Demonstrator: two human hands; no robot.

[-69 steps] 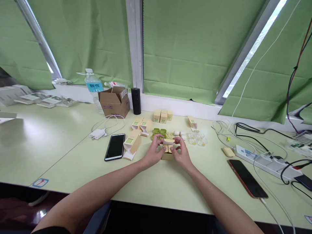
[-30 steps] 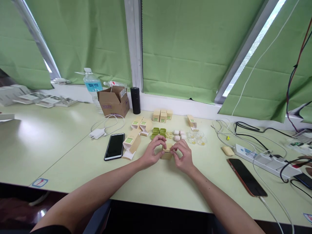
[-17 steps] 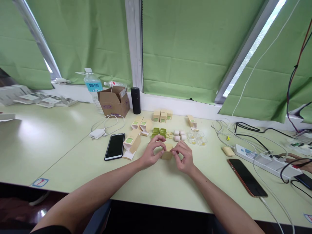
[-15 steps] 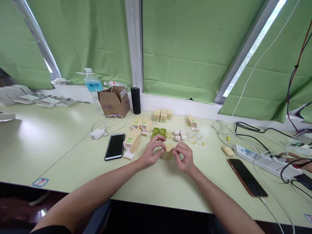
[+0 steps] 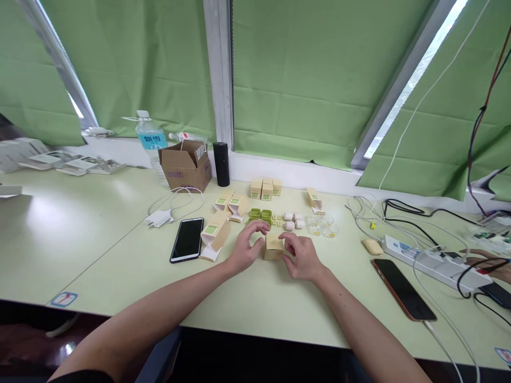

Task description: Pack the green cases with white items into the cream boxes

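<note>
A small tan cardboard box (image 5: 273, 250) stands on the table between my hands, its top looking closed. On its left side, my left hand (image 5: 248, 247) curves round with thumb and fingers apart. My right hand (image 5: 302, 257) is at the box's right side, thumb and forefinger spread and close against its edge; whether they touch is hard to tell. Just behind are green square cups (image 5: 266, 214), partly covered by my left hand, with tiny yellowish pieces (image 5: 276, 220), white-pink rounded pieces (image 5: 289, 225) and clear plastic pieces (image 5: 328, 229).
Open tan boxes (image 5: 215, 232) lie left, beside a phone (image 5: 187, 239). Closed boxes (image 5: 266, 191) stand behind. A brown carton (image 5: 186, 169), bottle (image 5: 151, 139) and black cylinder (image 5: 221, 165) line the back. Right are another phone (image 5: 404, 290), a power strip (image 5: 435, 263), cables and another person's hand (image 5: 495, 265).
My fingers have come off the box's top edge and spread apart. The left hand has shifted slightly left, and the box top now shows flat.
</note>
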